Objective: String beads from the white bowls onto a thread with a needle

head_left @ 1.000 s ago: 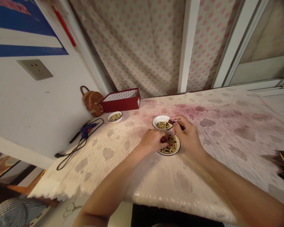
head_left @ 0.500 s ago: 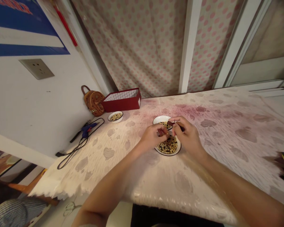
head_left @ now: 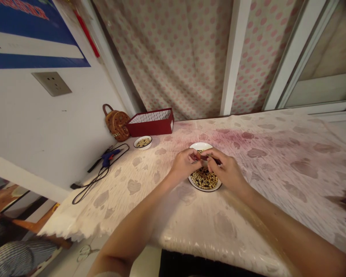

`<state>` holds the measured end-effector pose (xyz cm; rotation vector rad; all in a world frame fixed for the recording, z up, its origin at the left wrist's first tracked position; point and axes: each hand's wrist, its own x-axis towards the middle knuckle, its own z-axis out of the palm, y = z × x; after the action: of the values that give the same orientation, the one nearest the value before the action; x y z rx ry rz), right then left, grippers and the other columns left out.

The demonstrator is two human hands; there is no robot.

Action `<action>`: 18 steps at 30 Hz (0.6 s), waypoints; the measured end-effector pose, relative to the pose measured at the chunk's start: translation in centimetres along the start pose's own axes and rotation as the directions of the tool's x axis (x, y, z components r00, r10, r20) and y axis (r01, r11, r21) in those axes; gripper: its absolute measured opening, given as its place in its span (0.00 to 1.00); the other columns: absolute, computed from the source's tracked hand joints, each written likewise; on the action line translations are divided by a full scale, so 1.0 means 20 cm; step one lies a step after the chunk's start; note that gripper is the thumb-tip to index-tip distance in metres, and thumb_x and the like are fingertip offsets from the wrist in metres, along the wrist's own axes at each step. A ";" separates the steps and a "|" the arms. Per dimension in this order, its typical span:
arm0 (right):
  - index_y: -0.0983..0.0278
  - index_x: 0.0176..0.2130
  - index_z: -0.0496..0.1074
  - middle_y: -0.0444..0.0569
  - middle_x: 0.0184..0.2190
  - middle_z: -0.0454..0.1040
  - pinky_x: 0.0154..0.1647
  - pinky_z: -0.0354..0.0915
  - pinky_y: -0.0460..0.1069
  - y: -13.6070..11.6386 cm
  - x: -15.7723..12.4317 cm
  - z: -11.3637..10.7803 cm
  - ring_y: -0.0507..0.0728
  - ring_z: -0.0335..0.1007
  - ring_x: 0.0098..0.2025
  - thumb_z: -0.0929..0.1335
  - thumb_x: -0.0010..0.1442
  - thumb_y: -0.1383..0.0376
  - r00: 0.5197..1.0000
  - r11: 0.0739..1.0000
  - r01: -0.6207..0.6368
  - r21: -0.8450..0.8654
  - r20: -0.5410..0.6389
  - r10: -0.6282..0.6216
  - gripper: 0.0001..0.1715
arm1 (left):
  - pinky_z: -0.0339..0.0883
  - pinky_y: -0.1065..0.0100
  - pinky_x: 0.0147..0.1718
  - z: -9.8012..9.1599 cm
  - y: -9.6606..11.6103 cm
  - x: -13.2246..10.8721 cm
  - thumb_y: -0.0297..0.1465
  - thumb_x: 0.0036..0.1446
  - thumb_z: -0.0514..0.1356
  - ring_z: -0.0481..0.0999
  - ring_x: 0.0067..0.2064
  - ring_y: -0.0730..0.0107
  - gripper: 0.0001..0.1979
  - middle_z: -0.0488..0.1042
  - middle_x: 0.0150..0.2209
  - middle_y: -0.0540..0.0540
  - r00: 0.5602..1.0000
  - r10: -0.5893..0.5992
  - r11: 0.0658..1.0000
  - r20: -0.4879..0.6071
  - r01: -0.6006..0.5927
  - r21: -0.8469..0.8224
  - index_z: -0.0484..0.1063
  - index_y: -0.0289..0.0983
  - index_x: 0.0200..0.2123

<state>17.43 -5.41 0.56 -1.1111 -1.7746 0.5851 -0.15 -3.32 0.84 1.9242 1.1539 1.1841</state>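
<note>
My left hand [head_left: 185, 166] is closed in a pinch around a small reddish-brown piece [head_left: 194, 157], mostly hidden by the fingers. Close beside it, my right hand [head_left: 225, 166] grips a thin dark reddish-brown stick-like thing [head_left: 204, 157], whose kind I cannot make out. Its end points toward the left fingertips; whether the two pieces touch is unclear. Under both hands stands a white dark-rimmed bowl of yellow and black beans [head_left: 205, 180]. Just behind, a second white bowl [head_left: 200, 146] with similar beans is partly covered by my fingers.
A third small bowl [head_left: 143, 142] of beans stands to the left, before an open red box [head_left: 151, 124] and a brown mini backpack [head_left: 117, 125]. A blue glue gun [head_left: 107, 157] lies with its cord near the wall. Scissors [head_left: 85, 252] show below the table edge.
My hands have come together: the right hand's stick now reaches the left fingertips, where there was a gap before. The view has shifted slightly.
</note>
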 end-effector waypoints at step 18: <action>0.59 0.44 0.75 0.42 0.24 0.74 0.30 0.62 0.50 0.02 0.01 0.00 0.55 0.70 0.25 0.62 0.64 0.62 0.990 0.999 -0.041 -0.029 -0.138 0.037 0.14 | 0.66 0.71 0.35 0.01 -0.10 0.10 0.27 0.53 0.65 0.73 0.32 0.74 0.02 0.78 0.31 0.49 0.989 -0.072 0.997 -0.129 0.070 -0.014 0.77 0.36 0.32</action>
<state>17.56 -5.11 0.35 -1.1821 -1.6514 0.4928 -0.21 -0.67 -0.08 1.8059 1.2709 1.2893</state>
